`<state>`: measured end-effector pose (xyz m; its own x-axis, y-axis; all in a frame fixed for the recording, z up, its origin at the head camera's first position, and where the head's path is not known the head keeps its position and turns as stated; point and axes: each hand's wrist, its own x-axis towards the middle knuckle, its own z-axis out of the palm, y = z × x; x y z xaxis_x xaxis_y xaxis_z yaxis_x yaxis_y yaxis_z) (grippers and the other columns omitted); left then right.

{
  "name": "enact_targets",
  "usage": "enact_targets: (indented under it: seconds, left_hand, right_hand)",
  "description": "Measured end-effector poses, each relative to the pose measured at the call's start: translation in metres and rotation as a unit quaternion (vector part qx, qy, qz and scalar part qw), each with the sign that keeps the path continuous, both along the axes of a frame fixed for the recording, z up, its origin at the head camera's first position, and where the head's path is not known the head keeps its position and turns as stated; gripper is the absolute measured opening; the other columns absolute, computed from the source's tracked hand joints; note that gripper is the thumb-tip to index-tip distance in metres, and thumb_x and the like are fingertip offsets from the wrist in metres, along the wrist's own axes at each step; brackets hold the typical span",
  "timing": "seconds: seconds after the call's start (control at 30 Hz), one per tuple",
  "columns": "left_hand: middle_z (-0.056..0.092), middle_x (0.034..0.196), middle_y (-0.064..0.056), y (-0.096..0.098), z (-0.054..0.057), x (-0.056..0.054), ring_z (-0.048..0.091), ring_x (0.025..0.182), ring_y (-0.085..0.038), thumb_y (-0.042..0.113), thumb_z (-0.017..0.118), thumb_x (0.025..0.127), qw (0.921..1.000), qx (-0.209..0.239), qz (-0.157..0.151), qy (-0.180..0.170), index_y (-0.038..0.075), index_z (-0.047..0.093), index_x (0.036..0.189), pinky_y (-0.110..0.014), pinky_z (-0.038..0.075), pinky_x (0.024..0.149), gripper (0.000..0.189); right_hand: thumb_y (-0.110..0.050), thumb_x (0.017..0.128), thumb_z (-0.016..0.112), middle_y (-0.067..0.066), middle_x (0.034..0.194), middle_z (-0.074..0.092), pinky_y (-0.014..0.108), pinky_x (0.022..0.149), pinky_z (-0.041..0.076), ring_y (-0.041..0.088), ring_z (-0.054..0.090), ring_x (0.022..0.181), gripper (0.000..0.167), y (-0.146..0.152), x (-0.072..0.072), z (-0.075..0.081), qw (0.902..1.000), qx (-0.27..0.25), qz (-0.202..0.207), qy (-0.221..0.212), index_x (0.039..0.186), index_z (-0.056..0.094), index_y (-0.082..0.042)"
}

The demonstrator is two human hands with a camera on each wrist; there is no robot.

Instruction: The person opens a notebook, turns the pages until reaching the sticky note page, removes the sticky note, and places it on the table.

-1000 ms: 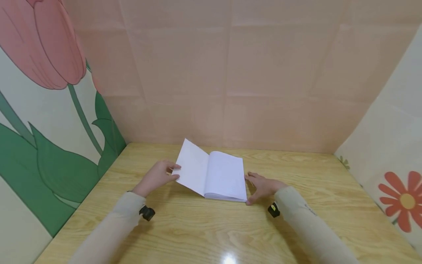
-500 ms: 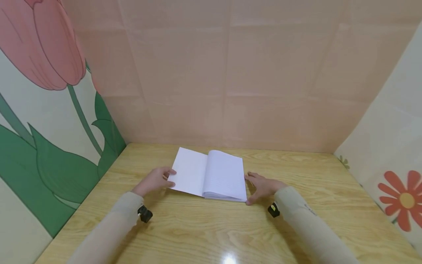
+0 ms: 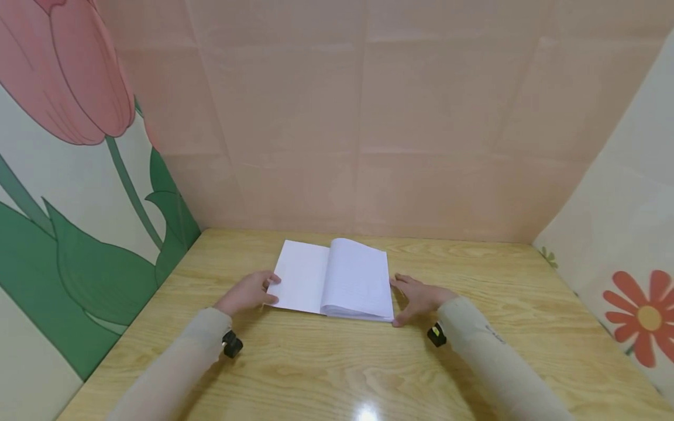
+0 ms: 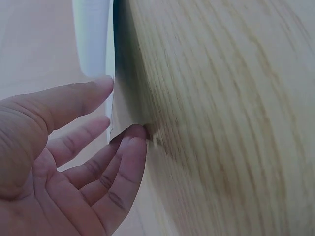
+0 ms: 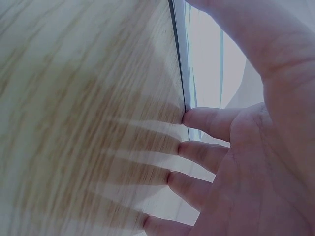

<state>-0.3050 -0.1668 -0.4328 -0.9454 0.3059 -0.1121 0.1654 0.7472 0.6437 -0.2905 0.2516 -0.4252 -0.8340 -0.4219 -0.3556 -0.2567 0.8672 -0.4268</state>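
An open notebook with white lined pages lies on the wooden table, its cover folded out to the left, white side up. At the cover's left edge, my left hand holds it. The left wrist view has the thumb and index fingertips at the cover, while other fingers reach beneath; the cover's outer edge is slightly off the table. My right hand spreads along the notebook's right edge, thumb by the near corner. In the right wrist view its fingertips rest on the tabletop, the index against the notebook's edge.
The wooden table carries a bright light reflection near its front. A plain pinkish backdrop stands behind it, with flower-printed panels at the left and right. Each wrist wears a small black camera.
My left hand has lowered the raised cover leftward and down until it lies nearly flat. My right hand has stayed at the notebook's right edge.
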Motion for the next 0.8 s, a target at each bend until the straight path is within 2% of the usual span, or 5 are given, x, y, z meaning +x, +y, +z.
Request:
enact_targets:
  seconds: [0.37,0.8]
  left_hand:
    - [0.062,0.108,-0.012,0.0008,-0.0021,-0.0021,0.057,0.087,-0.02,0.011,0.077,0.081,0.9993,-0.015,0.021,-0.026,0.006,0.063,0.117,-0.035,0.051,0.075,0.039]
    - [0.064,0.112,-0.012,-0.002,-0.0038,-0.0056,0.058,0.101,-0.024,0.004,0.079,0.076,0.9994,-0.019,0.015,-0.024,0.004,0.064,0.115,-0.04,0.05,0.089,0.042]
  right_hand:
    - [-0.042,0.072,0.083,0.021,0.16,0.008,0.063,0.113,0.013,0.043,0.005,0.146,0.11,-0.0008,0.0012,0.0012,0.9999,-0.007,-0.008,-0.009,0.153,0.02,-0.002]
    - [-0.042,0.072,0.082,0.021,0.16,0.008,0.063,0.113,0.014,0.044,0.006,0.146,0.109,-0.0014,0.0023,0.0022,1.0,-0.001,-0.004,-0.008,0.153,0.02,-0.002]
